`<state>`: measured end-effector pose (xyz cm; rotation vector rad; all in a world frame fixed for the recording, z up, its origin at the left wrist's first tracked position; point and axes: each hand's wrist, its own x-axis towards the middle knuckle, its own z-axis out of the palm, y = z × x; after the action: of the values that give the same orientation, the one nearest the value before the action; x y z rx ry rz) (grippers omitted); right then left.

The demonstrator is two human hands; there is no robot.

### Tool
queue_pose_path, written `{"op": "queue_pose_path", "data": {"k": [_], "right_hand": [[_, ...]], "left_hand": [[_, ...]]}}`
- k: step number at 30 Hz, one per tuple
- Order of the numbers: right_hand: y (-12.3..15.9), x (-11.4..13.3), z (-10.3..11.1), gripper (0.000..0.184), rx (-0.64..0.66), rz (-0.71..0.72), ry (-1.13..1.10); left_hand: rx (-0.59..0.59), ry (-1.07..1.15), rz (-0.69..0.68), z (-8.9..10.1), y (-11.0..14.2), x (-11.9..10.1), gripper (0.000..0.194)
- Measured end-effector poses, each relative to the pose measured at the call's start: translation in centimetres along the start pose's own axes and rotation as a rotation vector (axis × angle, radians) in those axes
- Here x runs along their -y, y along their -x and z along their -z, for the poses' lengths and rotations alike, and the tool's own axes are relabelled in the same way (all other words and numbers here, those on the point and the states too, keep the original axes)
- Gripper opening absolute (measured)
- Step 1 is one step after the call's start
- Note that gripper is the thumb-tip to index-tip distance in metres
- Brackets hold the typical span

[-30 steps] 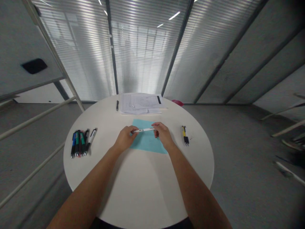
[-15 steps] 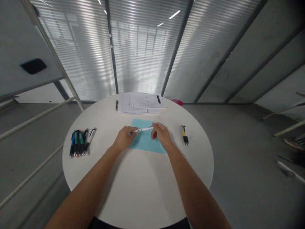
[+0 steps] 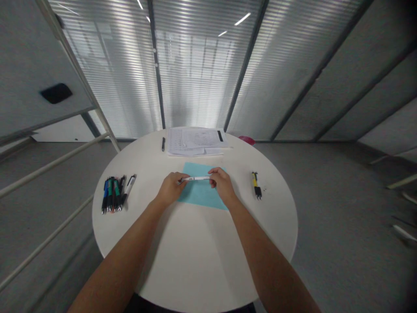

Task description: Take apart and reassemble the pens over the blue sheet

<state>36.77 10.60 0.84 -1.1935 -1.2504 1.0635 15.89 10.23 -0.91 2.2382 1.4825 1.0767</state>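
A white pen [image 3: 197, 178] lies level between my hands, over a light blue sheet [image 3: 198, 195]. My left hand [image 3: 170, 188] is closed on its dark left end. At the opposite end, my right hand [image 3: 222, 183] pinches the pen with thumb and fingers; that tip is hidden by the fingers. Both hands are just above the sheet on the round white table [image 3: 185, 252].
A bunch of pens [image 3: 114, 193] in blue, green, black and white lies at the left. Two yellow-and-black pens [image 3: 256, 186] lie at the right. Printed papers [image 3: 195, 141] and a dark pen [image 3: 163, 144] are at the far edge. A white-framed rack [image 3: 55, 161] stands left.
My right fingers have closed more around the pen's right end, and the pen has turned nearly level. The whole view has shifted slightly, with the table appearing further right.
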Motion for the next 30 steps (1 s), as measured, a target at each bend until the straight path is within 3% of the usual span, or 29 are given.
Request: {"op": "queue_pose_path", "data": {"k": [9, 21, 30], "right_hand": [[0.5, 0.5, -0.3, 0.024, 0.06, -0.02, 0.03], [0.2, 0.0, 0.4, 0.024, -0.056, 0.065, 0.151], [0.1, -0.1, 0.9, 0.019, 0.047, 0.023, 0.017]], "left_hand": [[-0.004, 0.03, 0.014, -0.2, -0.1, 0.1, 0.024], [0.029, 0.061, -0.013, -1.0, -0.1, -0.3, 0.022], [0.003, 0.097, 0.014, -1.2, -0.1, -0.2, 0.022]]}}
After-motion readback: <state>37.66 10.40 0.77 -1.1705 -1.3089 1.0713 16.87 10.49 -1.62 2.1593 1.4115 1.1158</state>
